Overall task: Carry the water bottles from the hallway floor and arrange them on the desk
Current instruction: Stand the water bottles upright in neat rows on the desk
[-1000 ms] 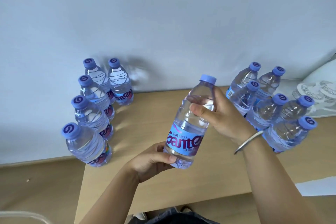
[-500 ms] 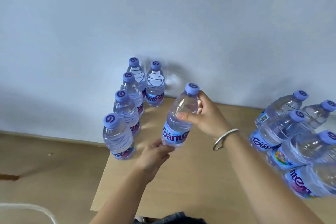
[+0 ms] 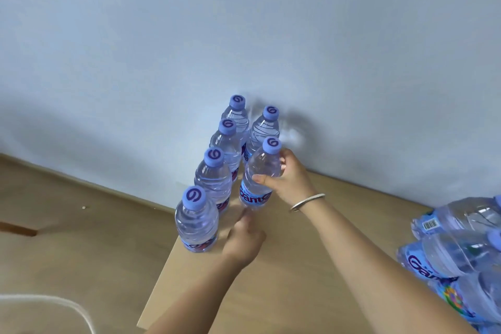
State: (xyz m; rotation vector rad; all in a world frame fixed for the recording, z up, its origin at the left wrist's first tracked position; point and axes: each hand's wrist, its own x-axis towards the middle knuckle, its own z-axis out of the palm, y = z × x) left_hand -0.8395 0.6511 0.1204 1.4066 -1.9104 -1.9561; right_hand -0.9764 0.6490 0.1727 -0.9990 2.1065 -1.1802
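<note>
My right hand (image 3: 287, 179) wraps the clear plastic water bottle with a blue cap (image 3: 259, 173), tilted over the tan counter (image 3: 311, 266). My left hand (image 3: 244, 239) steadies its bottom, lining it beside the row.

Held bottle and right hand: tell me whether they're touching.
Touching. The head view shows the right hand wrapped around the held bottle, thumb across its front and fingers behind its shoulder.

Right hand (image 3: 288, 179) is gripping with fingers curled, arm extended; left hand (image 3: 244, 239) is reaching forward, fingertips pointing ahead.
</note>
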